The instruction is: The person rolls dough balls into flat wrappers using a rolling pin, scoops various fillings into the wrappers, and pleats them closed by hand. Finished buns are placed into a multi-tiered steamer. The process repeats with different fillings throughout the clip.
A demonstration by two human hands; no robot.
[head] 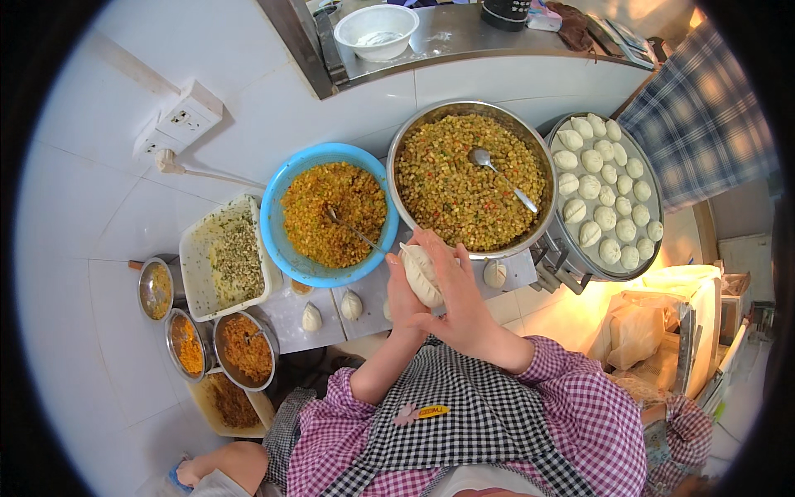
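A pleated, filled dough bun [421, 274] is held between my left hand [404, 292] and my right hand [452, 298], above the near edge of the tiled counter. The left palm supports one side and the right fingers lie along the other. Beyond my hands stands a large steel bowl [397, 180] of diced vegetable filling with a metal spoon [504, 180] in it. Beside it is a blue plastic basin [268, 214] of orange-brown filling, with another spoon [354, 230]. Pleated buns [312, 317] [495, 273] rest on the counter at both sides of my hands.
A round steamer tray [568, 239] at the right holds several buns. At the left are a white tub [192, 267] of herb filling and several steel bowls [217, 360]. Another person's arm [233, 463] shows at lower left. A white bowl [377, 31] stands on the rear ledge.
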